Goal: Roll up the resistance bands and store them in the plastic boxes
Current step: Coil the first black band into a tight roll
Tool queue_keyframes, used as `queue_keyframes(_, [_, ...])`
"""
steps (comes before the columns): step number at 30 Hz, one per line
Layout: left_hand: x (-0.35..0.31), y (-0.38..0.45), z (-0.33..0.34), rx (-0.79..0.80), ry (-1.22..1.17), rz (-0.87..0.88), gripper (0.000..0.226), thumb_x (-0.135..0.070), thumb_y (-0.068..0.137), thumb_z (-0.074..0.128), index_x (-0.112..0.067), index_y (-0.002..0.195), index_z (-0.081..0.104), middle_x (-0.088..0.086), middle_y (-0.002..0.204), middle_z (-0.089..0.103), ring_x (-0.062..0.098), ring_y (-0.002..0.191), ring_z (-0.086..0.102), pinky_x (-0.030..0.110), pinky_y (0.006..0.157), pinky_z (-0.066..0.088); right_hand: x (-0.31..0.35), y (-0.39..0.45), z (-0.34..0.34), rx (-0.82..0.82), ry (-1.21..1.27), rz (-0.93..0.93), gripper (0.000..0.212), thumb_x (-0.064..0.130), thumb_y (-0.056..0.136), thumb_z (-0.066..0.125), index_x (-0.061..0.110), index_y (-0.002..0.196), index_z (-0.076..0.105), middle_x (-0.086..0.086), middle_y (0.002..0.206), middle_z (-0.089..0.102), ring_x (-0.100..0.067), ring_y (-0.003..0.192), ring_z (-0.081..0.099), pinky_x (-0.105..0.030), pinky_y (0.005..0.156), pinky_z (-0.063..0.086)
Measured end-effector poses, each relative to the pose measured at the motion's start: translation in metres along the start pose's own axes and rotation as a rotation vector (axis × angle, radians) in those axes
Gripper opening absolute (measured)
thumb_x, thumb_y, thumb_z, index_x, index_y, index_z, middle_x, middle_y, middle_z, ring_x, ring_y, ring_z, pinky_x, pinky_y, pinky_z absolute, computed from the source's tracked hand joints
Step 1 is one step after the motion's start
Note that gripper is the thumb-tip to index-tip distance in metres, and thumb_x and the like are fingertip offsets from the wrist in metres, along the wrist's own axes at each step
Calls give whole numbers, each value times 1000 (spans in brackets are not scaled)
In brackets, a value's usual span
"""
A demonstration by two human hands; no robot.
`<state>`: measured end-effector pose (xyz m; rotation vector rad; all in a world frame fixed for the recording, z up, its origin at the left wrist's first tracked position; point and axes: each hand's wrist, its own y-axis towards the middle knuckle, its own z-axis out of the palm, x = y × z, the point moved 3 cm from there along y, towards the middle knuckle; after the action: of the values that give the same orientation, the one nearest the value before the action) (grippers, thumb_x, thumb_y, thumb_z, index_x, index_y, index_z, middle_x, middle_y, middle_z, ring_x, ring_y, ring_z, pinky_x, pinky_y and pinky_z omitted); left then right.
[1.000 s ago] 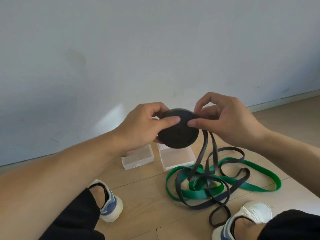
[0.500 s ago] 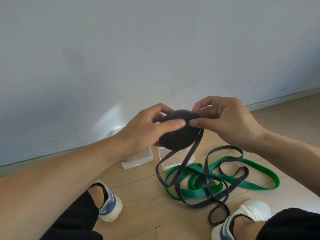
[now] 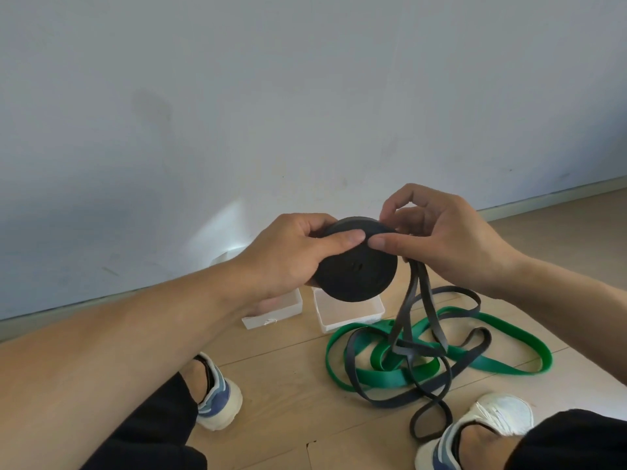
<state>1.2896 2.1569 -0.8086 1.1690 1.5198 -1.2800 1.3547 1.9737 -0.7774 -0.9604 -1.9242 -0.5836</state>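
Note:
A black resistance band is wound into a thick disc-shaped roll (image 3: pixel 358 269) held above the floor. My left hand (image 3: pixel 288 252) grips the roll from the left, thumb across its face. My right hand (image 3: pixel 441 239) pinches the band at the roll's right edge. The loose black tail (image 3: pixel 420 337) hangs down from there and loops over a green resistance band (image 3: pixel 488 366) lying spread on the wooden floor. Two clear plastic boxes stand open below the roll: the left box (image 3: pixel 281 308) and the right box (image 3: pixel 353 315), both partly hidden by my hands and the roll.
A pale wall (image 3: pixel 305 96) rises just behind the boxes, with a baseboard running right. My left shoe (image 3: pixel 219 398) and right shoe (image 3: pixel 481 429) rest on the floor on either side of the bands.
The hanging black tail has swung from left of the roll back to its right side, and the roll has turned a little in my hands. The green band has not moved.

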Motion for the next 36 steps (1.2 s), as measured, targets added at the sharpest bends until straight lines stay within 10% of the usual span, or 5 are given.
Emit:
queue_keyframes(6, [-1,-2,2,75,2,-36,24,-33,91,73,-13,104,72,3,89,76,17,84,74,41,83,62,-4,0,0,-54,100,37,15,19,81,81,17,94,73,3,78,80,-2,60,68,-11,59,49])
queue_keyframes(17, [1,5,-3,41,282,87,23,-30,72,90,-23,80,70,0,83,76,23,85,74,28,71,56,-10,-2,5,43,132,222,16,15,82,80,12,95,71,-3,81,80,0,56,66,-7,53,45])
queue_keyframes(27, [5,4,1,88,257,36,27,-44,84,78,-22,100,71,3,96,75,20,92,71,37,83,56,-10,-3,15,-33,85,183,14,23,84,80,18,93,71,4,80,80,-2,71,74,-12,67,49])
queue_keyframes(36, [-3,9,-14,57,25,-18,9,-30,90,74,-21,91,71,-1,88,72,17,92,66,33,85,46,-8,2,-7,-83,122,144,29,37,66,82,27,93,84,3,56,56,-13,56,38,-22,51,34])
